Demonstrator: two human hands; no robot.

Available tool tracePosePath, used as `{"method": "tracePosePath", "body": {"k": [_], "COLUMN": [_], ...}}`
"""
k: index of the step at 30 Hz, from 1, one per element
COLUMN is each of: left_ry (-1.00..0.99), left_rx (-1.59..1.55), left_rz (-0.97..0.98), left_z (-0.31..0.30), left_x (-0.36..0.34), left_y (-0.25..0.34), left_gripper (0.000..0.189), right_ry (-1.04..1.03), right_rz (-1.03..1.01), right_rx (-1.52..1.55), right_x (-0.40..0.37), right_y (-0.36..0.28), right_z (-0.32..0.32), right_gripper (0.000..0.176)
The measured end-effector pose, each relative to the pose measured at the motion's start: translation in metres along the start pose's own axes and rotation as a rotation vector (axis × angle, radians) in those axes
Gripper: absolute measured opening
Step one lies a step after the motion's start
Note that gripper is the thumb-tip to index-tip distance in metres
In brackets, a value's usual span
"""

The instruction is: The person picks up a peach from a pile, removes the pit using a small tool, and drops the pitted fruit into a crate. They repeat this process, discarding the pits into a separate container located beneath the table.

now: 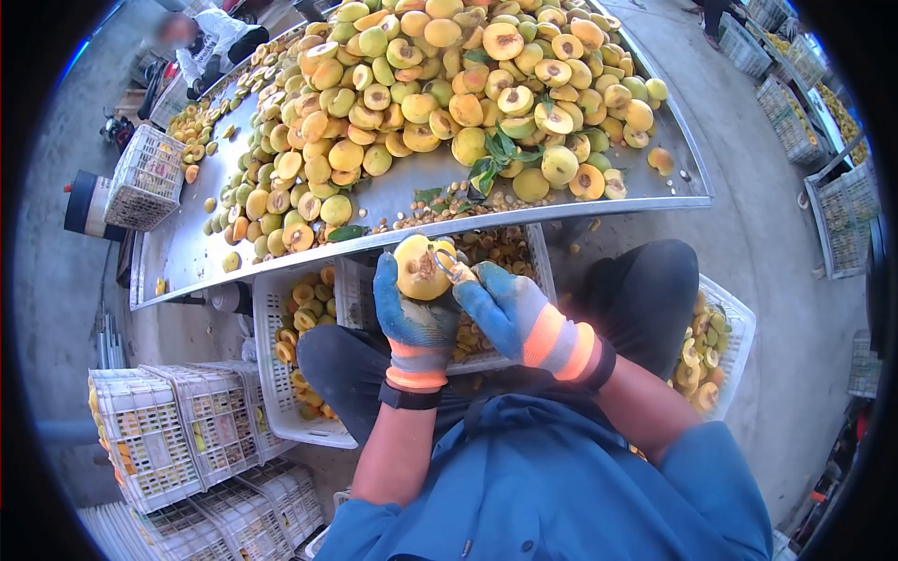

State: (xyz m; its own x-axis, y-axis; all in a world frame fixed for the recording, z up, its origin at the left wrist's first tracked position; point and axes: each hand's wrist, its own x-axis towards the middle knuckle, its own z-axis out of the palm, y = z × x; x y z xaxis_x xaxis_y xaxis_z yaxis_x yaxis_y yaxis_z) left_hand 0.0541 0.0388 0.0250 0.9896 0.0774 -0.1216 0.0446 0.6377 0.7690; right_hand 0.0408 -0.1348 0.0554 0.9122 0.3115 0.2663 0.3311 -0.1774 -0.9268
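Observation:
My left hand [410, 321], in a blue and orange work glove, is wrapped around a cut yellow peach [418, 268] with its open face up. My right hand [507, 309], gloved alike, grips a small pitting tool with a curved metal loop [443, 261]. The loop touches the right side of the peach, near the brownish middle. Fingers hide most of the tool's handle. Just below the table edge, both hands are over a white crate [543, 266] of pits and scraps.
A metal table [178, 252] bears a large heap of peaches [374, 103], many halved, with leaves and loose pits at its edge. Crates of peach halves flank my legs, one at left [271, 374], one at right [739, 346]. Stacked crates [154, 435] stand at lower left. A person [220, 37] sits at far left.

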Motion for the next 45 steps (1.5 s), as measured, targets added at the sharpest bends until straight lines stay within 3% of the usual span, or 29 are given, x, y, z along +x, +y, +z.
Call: {"method": "tracePosePath", "body": {"k": [4,9,13,17,20,22,23,25,29,31,35,38,41,45], "left_ry": [0.057,-0.01,-0.071,-0.094,-0.075,-0.057,-0.046,-0.018,0.104,0.133,0.202,0.185,0.236,0.352], "left_rx": [0.071,0.222,0.246,0.235,0.158,0.628,0.862,0.734,0.319,0.113,-0.185,0.391,-0.047,-0.076], "left_rz": [0.035,0.102,0.122,0.161,0.135,0.391,0.521,0.43,0.247,0.169,-0.001,0.192,-0.063,-0.167], "left_z": [0.015,0.004,-0.004,-0.011,-0.011,-0.008,-0.005,0.004,0.012,0.009,0.014,0.012,0.011,0.004], "left_x": [-0.021,-0.032,-0.038,-0.043,-0.048,-0.052,-0.052,-0.057,-0.059,-0.058,-0.055,-0.06,-0.059,-0.055], "left_y": [0.004,-0.002,-0.001,-0.006,-0.012,-0.021,-0.025,-0.022,-0.03,-0.032,-0.024,-0.039,-0.028,-0.029], "left_gripper": [0.052,0.05,0.049,0.052,0.043,0.035,0.031,0.028,0.027,0.028,0.029,0.033,0.036,0.038], "right_ry": [-0.03,-0.175,-0.174,-0.185,-0.214,-0.237,-0.239,-0.24,-0.215,-0.243,-0.291,-0.375,-0.353,-0.444], "right_rz": [0.181,0.033,0.302,0.163,0.081,-0.04,0.055,0.244,0.139,0.199,0.074,-0.025,0.099,0.093], "right_rx": [0.127,-0.086,0.189,0.073,-0.025,-0.121,-0.077,0.012,0.021,0.175,0.047,-0.167,-0.11,-0.176], "right_x": [-0.012,-0.027,-0.029,-0.039,-0.04,-0.04,-0.039,-0.038,-0.039,-0.041,-0.041,-0.045,-0.043,-0.044], "right_y": [-0.005,0.005,-0.009,-0.003,-0.002,0.001,-0.002,-0.011,-0.006,0.004,0.007,0.024,0.028,0.028], "right_z": [0.004,0.003,0.003,0.007,0.005,0.008,0.007,0.005,0.012,0.019,0.015,0.014,0.016,0.008], "right_gripper": [0.029,0.024,0.022,0.022,0.024,0.025,0.025,0.024,0.035,0.035,0.033,0.037,0.048,0.049]}}
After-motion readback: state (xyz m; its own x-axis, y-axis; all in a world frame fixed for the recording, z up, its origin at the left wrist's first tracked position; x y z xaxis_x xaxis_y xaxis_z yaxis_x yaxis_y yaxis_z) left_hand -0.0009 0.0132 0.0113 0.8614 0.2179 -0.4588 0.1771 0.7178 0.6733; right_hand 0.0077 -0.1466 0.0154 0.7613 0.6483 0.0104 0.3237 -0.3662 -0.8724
